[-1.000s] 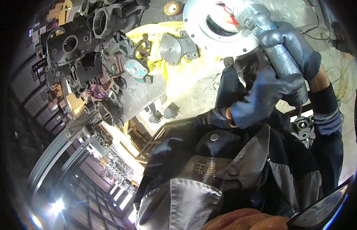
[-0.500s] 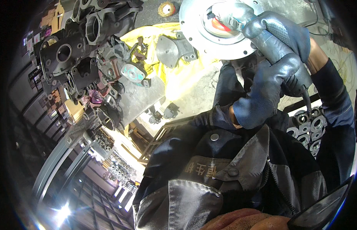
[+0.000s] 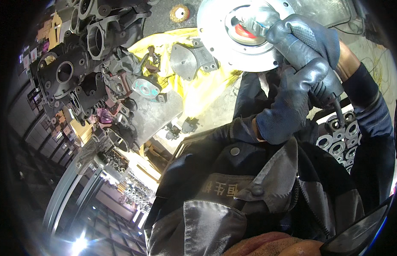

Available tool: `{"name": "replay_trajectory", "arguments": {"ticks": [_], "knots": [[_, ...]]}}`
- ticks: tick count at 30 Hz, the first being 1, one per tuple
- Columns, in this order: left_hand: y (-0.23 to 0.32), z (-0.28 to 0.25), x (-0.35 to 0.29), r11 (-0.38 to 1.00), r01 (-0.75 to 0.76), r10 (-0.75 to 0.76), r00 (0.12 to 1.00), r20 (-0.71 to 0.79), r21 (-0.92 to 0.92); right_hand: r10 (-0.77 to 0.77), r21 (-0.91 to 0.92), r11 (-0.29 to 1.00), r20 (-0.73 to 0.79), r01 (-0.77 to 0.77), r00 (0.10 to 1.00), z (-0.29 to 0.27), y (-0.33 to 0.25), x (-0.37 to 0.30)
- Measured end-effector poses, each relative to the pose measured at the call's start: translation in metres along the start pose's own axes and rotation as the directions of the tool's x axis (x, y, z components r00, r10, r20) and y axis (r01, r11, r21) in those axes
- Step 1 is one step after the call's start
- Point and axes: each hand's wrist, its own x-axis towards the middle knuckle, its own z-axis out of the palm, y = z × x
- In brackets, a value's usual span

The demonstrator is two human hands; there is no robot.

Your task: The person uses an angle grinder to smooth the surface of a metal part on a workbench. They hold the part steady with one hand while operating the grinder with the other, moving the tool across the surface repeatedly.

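Both my gloved hands are wrapped round a grey corded power tool, which looks like an angle grinder (image 3: 294,53). My right hand (image 3: 314,37) closes round the body nearer its head. My left hand (image 3: 288,100) grips farther back, close to where the cord leaves. The tool's silvery head reaches over the bore of a large round metal flange (image 3: 213,40) with bolt holes round its rim. A red disc or ring (image 3: 245,31) shows in the bore beneath the head. Whether the tool touches the metal there is hidden.
Left of the flange, a grey metal bracket (image 3: 184,61) lies on a yellow cloth (image 3: 196,100). A round wire brush (image 3: 179,14) sits beyond. Dark castings (image 3: 57,72) crowd the far left. Several ring-shaped metal parts (image 3: 336,148) are stacked at my right. A cable (image 3: 354,33) runs at the upper right.
The surroundings have shifted slightly left in view. My hands and the tool have moved a little left, still over the flange's bore, with the same grip.
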Motion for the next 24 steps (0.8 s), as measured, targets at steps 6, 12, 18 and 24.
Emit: {"name": "replay_trajectory", "arguments": {"ticks": [6, 12, 18, 24], "knots": [[0.009, -0.006, -0.003, 0.998, -0.017, 0.015, 0.999, 0.034, 0.068, 0.115, 0.164, 0.981, -0.038, -0.107, 0.993, 0.012, 0.029, -0.021], [0.013, -0.008, -0.005, 0.97, -0.092, 0.069, 0.992, 0.106, 0.226, 0.208, 0.218, 0.958, -0.081, -0.187, 0.975, 0.021, 0.024, -0.022], [0.025, -0.014, -0.004, 0.886, -0.212, 0.142, 0.971, 0.192, 0.413, 0.165, 0.135, 0.979, -0.099, -0.151, 0.981, 0.025, 0.005, -0.015], [0.029, -0.004, -0.005, 0.989, 0.148, -0.149, 0.98, -0.129, -0.016, 0.22, 0.189, 0.963, -0.136, -0.193, 0.966, 0.036, -0.001, -0.016]]}}
